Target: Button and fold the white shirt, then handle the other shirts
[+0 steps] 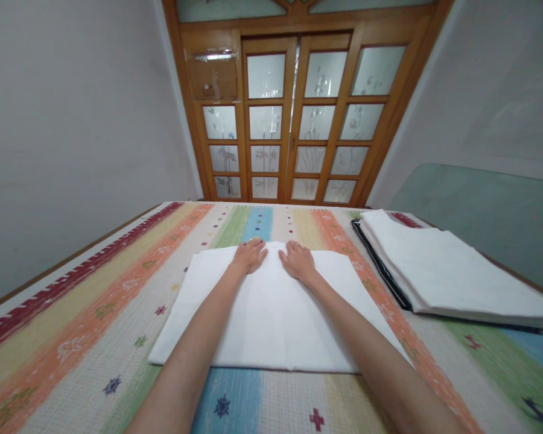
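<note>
A white folded cloth, perhaps a garment, (262,325) lies flat on the striped table cover in front of me. My left hand (250,255) rests palm down near the middle of its far edge, fingers stretched forward. Just to the right, my right hand (297,260) lies flat on the same far edge, its fingers loosely spread. A narrow strip of white fabric shows between the two hands. Both forearms reach across the cloth. Neither hand grips anything that I can see.
To the right sits a stack of folded white cloths (452,271) with a black layer (382,265) under it. The table cover (95,289) has coloured stripes and small motifs. Behind stand wooden doors with glass panes (294,120). A pale green panel (493,208) leans at the right.
</note>
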The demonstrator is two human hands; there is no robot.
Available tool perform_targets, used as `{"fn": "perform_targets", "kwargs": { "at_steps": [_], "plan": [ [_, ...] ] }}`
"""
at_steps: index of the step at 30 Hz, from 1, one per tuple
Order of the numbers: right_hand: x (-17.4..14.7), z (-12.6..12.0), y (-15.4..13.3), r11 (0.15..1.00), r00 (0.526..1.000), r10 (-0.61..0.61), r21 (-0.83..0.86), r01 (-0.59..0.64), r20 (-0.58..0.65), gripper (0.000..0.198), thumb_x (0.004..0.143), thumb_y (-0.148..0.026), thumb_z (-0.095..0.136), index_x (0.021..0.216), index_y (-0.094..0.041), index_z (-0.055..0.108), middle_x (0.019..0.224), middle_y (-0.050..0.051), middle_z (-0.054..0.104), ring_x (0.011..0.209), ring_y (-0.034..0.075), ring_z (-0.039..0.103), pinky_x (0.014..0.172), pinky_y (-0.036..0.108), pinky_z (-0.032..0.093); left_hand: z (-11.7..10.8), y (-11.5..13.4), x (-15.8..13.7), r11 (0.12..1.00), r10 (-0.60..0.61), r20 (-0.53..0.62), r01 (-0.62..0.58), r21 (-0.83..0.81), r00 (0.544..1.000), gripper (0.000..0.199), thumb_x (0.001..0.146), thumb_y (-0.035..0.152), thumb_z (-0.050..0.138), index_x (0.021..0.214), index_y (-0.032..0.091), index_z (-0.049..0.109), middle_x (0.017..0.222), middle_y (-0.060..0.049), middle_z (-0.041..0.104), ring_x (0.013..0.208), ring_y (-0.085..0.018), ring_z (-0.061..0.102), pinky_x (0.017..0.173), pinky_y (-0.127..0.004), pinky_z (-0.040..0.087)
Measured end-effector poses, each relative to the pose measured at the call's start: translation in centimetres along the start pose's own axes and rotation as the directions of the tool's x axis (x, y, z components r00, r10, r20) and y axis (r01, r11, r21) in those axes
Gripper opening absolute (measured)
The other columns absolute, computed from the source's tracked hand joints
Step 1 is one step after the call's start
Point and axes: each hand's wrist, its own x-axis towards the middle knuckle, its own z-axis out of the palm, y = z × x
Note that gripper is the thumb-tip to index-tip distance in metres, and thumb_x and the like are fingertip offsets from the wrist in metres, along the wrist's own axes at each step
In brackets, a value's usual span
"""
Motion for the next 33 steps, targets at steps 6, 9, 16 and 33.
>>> {"fn": "perform_targets", "kwargs": {
  "at_steps": [6, 9, 16, 33],
  "plan": [
    [-0.1, 0.1, -0.1, 0.999, 0.999, 0.040, -0.007, -0.040, -0.018, 0.053, 0.096, -0.040, 0.027, 0.129, -0.005, 0.048, 0.140, 0.021, 0.043, 0.130, 0.029, 0.036, 0.104, 0.043, 0.026, 0.1, 0.3, -0.5, 0.997, -0.081, 0.009, 0.082, -0.001, 0.997, 0.049, 0.097, 0.039, 0.020, 0.132, 0.018, 0.046, 0.142, -0.008, 0.046, 0.133, -0.021, 0.037, 0.108, -0.043, 0.031],
    [0.0, 0.3, 0.1, 0.999, 1.000, 0.029, -0.015, -0.029, 0.003, 0.056, 0.096, -0.040, 0.025, 0.133, -0.003, 0.044, 0.143, 0.021, 0.039, 0.133, 0.028, 0.032, 0.106, 0.041, 0.024, 0.3, 0.4, -0.6, 0.994, -0.107, 0.026, 0.107, 0.002, 0.994, 0.051, 0.096, 0.039, 0.019, 0.136, 0.017, 0.042, 0.146, -0.008, 0.040, 0.137, -0.023, 0.031, 0.110, -0.045, 0.027],
    [-0.5, 0.5, 3.6, 0.997, 0.986, -0.065, -0.034, 0.071, 0.153, 0.066, 0.096, -0.051, 0.014, 0.148, -0.010, 0.022, 0.153, 0.010, 0.020, 0.140, 0.027, 0.019, 0.112, 0.042, 0.017, -0.5, -2.3, -1.8, 0.981, -0.195, 0.163, 0.196, 0.012, 0.967, 0.064, 0.095, 0.049, 0.013, 0.149, 0.014, 0.015, 0.156, -0.008, 0.011, 0.142, -0.027, 0.016, 0.114, -0.049, 0.015],
    [-7.3, -1.5, 15.0, 0.992, 0.991, 0.032, -0.124, -0.015, 0.134, 0.054, 0.098, -0.037, 0.014, 0.147, -0.018, 0.029, 0.152, 0.006, 0.023, 0.139, 0.027, 0.022, 0.111, 0.052, 0.020, -4.5, -10.0, -11.1, 0.907, -0.370, 0.078, 0.342, 0.246, 0.926, 0.059, 0.094, 0.042, 0.018, 0.146, 0.016, 0.029, 0.154, -0.008, 0.022, 0.141, -0.036, 0.014, 0.109, -0.065, 0.007]
  ]
}}
